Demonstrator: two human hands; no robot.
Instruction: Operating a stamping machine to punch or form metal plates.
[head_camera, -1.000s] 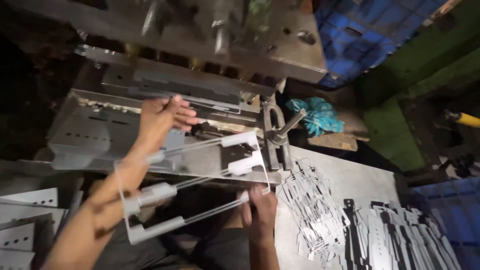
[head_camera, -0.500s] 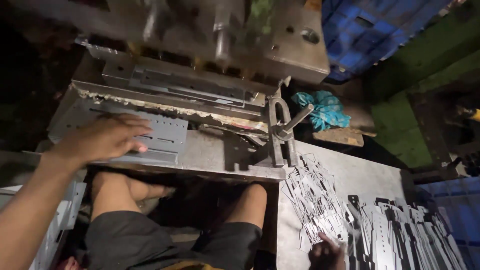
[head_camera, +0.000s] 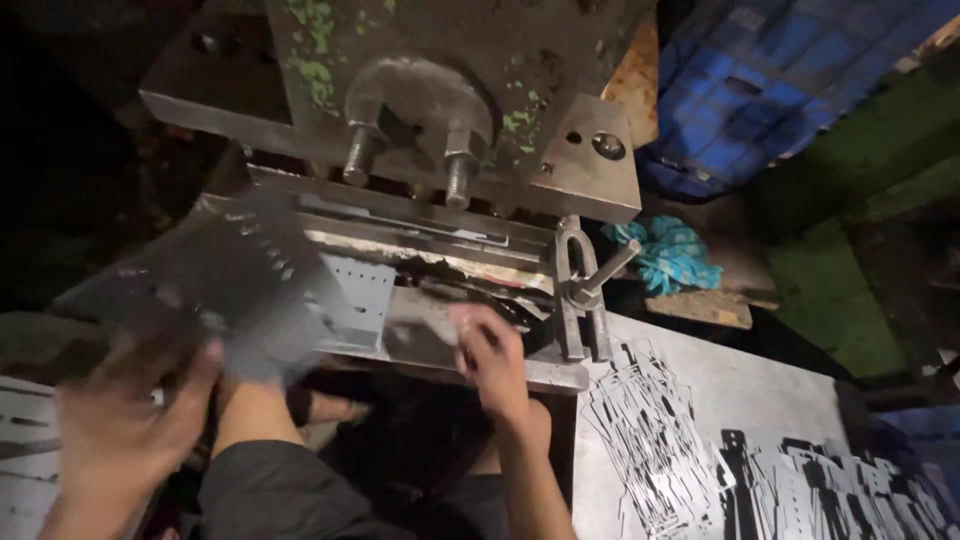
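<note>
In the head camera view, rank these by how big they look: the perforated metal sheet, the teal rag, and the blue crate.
1. Perforated metal sheet, though it is blurred and nearest the camera, so unsure
2. Blue crate
3. Teal rag

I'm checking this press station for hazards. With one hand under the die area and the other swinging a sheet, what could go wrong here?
1. The right hand rests on the press bed just below the upper die block; a stroke could crush fingers.
2. The left hand grips a blurred, bare-edged perforated metal sheet; it could cut or slip.
3. Thin punched strips on the side table could snag the forearm.
</note>
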